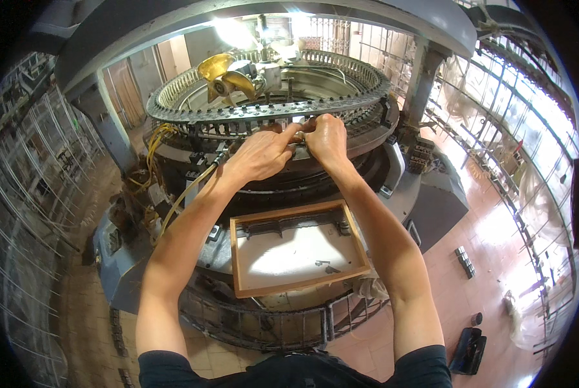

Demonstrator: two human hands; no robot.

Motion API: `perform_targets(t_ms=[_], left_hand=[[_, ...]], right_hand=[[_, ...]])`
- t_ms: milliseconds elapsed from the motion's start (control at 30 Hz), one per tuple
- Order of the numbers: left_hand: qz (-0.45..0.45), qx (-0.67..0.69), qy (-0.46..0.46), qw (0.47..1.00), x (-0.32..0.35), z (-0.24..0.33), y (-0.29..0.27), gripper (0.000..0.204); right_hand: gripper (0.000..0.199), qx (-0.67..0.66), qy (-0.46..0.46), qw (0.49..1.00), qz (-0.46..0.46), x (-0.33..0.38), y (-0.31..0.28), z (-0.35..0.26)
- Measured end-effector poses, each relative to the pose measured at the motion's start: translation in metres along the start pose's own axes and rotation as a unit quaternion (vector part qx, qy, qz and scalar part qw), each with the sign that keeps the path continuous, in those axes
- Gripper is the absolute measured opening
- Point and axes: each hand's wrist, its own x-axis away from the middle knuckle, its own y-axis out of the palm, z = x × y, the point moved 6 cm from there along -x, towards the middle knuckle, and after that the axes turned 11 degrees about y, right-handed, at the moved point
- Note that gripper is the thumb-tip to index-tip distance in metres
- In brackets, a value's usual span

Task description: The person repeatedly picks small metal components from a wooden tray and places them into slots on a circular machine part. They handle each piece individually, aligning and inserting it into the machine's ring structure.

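Both of my hands reach to the near side of a large circular knitting machine (pixel 238 115), just under its upper ring. My left hand (pixel 263 154) is closed, with its thumb and fingers pressed together toward the right hand. My right hand (pixel 327 138) is bent at the wrist, its fingers curled in against the same spot. The fingertips of the two hands nearly meet. Whatever small part lies between them is hidden by the fingers. Below the hands, a shallow wooden-framed tray (pixel 234 258) with a white bottom holds some dark metal pieces along its far side and a few small bits.
A yellowish hose (pixel 183 197) runs beside my left forearm. A gold-bladed fan (pixel 217 66) sits above the ring's centre. Grey posts (pixel 423 81) flank the machine. On the right floor lie dark blocks (pixel 465 262) and a black case (pixel 469 352). Wire racks (pixel 31 187) stand left.
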Motion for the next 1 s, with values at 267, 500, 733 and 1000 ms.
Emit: perform_targets(t_ms=[267,500,733,1000], left_hand=[[-0.010,-0.019,0.003,1.000,-0.0037,-0.0085,0.0047,0.040],[-0.015,-0.002,0.003,1.000,-0.0019,-0.0063,0.0066,0.036],[-0.023,-0.013,0.000,1.000,-0.0030,-0.0055,0.0083,0.036],[-0.015,-0.014,-0.007,1.000,-0.0025,-0.0072,0.0100,0.035]], right_hand=[[0.016,0.003,0.005,1.000,-0.018,-0.0044,0.0024,0.0024],[0.015,-0.023,-0.020,0.999,-0.020,-0.0043,0.0042,0.0044],[0.014,-0.041,-0.021,0.999,0.019,0.0012,-0.0002,0.0032],[0.018,-0.004,-0.028,0.999,0.017,-0.0039,0.0037,0.0025]])
